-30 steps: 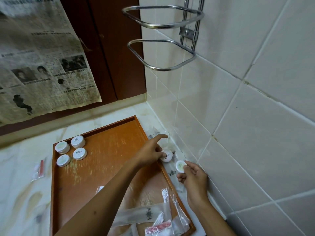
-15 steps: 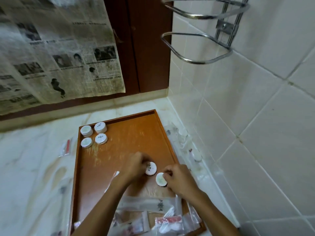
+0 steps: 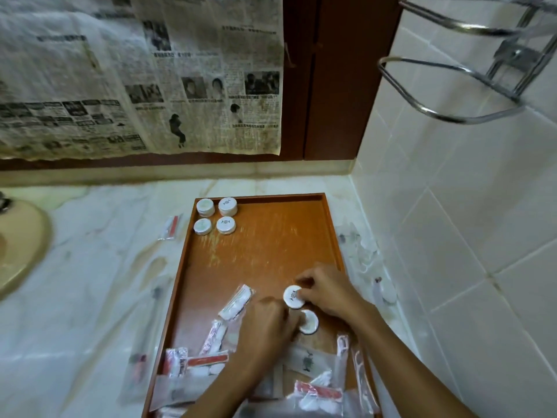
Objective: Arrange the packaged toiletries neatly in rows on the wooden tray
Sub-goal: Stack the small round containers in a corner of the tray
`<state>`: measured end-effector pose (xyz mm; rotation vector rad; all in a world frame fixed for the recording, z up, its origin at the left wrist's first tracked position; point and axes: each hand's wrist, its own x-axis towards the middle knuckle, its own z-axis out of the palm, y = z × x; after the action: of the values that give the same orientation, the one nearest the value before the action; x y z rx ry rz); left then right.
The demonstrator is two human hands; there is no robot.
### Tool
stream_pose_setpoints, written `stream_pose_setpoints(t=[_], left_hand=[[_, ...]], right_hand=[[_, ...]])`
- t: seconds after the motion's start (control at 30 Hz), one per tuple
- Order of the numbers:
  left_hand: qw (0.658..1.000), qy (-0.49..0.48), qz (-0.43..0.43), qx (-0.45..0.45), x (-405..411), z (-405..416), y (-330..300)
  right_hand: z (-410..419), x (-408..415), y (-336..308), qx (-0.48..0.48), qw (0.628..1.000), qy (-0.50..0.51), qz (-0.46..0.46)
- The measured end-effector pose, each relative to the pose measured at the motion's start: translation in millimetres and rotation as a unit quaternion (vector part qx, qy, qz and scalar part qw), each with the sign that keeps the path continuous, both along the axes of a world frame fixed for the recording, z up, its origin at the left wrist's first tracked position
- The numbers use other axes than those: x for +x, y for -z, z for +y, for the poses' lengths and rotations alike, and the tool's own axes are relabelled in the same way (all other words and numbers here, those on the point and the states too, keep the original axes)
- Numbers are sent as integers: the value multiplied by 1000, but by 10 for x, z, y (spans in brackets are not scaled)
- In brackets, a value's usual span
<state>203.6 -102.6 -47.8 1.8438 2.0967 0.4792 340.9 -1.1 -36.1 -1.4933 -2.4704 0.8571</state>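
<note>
Over the wooden tray (image 3: 193, 260), each hand's grip pinches a round puck lying flat: left hand (image 3: 266, 325), right hand (image 3: 327, 292).

You can't read anything here — the newspaper (image 3: 144, 73) print and the round packets' (image 3: 226, 206) emblems are blurred.

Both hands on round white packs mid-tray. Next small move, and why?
Probably carry both round white packs, right hand's and left hand's, to the wooden tray's far-left corner, beside the four round white packs already squared there, extending those rows.
</note>
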Motion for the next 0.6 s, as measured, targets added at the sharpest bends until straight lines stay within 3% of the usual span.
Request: stream_pose_setpoints(t=[0.17,0.4,0.6], left_hand=[[999,10,25,-23,183,-56,74],[991,83,-94,-49,132,-14,102],[959,15,-262,-109,-61,35,-17]], right_hand=[[45,-56,120,40,999,6,-36],[102,-43,224,-7,996,86,-8],[86,-41,211,-25,995,88,26]])
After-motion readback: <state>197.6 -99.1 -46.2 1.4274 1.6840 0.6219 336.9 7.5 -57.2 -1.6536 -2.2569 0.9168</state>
